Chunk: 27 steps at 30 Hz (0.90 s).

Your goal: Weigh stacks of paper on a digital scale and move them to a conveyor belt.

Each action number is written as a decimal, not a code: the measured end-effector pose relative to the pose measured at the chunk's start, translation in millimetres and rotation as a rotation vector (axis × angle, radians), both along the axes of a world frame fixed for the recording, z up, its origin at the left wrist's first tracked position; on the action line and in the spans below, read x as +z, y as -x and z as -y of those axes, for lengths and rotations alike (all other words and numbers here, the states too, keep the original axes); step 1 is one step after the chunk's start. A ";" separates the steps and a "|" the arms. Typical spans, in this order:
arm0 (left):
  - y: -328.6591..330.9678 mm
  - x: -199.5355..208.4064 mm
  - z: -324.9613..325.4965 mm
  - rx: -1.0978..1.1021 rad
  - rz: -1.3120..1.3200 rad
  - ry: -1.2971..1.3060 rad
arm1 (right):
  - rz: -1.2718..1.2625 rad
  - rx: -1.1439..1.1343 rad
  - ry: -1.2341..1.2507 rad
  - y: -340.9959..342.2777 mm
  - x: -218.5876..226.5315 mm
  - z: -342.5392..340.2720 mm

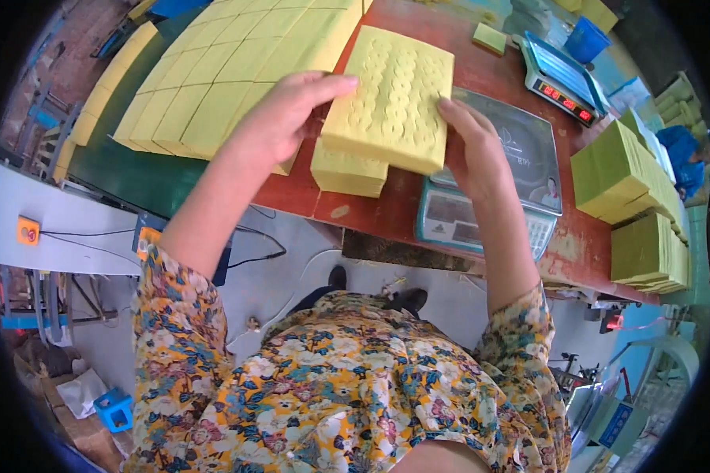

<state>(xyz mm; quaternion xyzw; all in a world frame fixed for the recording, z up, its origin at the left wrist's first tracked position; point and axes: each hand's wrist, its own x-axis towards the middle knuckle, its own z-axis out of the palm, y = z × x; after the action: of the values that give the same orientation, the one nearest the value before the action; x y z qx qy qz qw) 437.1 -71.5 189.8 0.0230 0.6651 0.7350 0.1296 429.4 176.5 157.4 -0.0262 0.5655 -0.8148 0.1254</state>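
Observation:
Between my two hands is a thick stack of yellow paper (390,94) with rows of curved punched marks on its top sheet. My left hand (288,114) is closed on its left side, thumb on the upper edge. On the right side the fingers of my right hand (477,146) press against the edge. The held stack is tilted above the red table (300,193). Partly hidden under it lies another yellow paper stack (347,173). Just right of that, a flat-topped weighing scale (521,150) is partly covered by my right hand and forearm.
Rows of yellow paper blocks (237,75) fill the far left. A second scale (564,79) with a red display stands far right near a blue bin (586,39). More yellow stacks (619,173) line the right edge. A small yellow pad (490,38) lies at the back.

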 end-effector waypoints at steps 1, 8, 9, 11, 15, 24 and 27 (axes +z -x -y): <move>9.7 -3.5 11.8 -0.012 -0.003 -0.016 | -0.019 -0.007 -0.027 14.6 -8.9 9.4; 35.4 -64.7 56.8 -0.046 0.164 0.134 | 0.077 -0.101 -0.144 36.3 -51.7 54.9; 36.2 -74.2 59.6 -0.060 0.165 0.128 | 0.079 -0.115 -0.151 32.1 -51.1 58.8; 36.2 -84.8 65.3 -0.060 0.192 0.103 | 0.152 -0.083 -0.241 21.4 -52.0 63.5; 31.4 -81.3 62.8 -0.062 0.136 0.130 | 0.070 -0.160 -0.230 16.3 -57.1 65.3; 21.8 -84.1 54.8 0.010 0.028 0.099 | -0.027 -0.226 -0.270 4.5 -62.3 65.8; 13.8 -76.8 51.6 0.014 0.042 0.134 | -0.010 -0.221 -0.256 2.8 -65.2 65.2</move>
<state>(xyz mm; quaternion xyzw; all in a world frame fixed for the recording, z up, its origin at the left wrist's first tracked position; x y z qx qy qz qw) 423.3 -123.1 113.1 -0.0057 0.7102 0.6899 0.1399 426.6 111.3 92.2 0.0484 0.6649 -0.7446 0.0347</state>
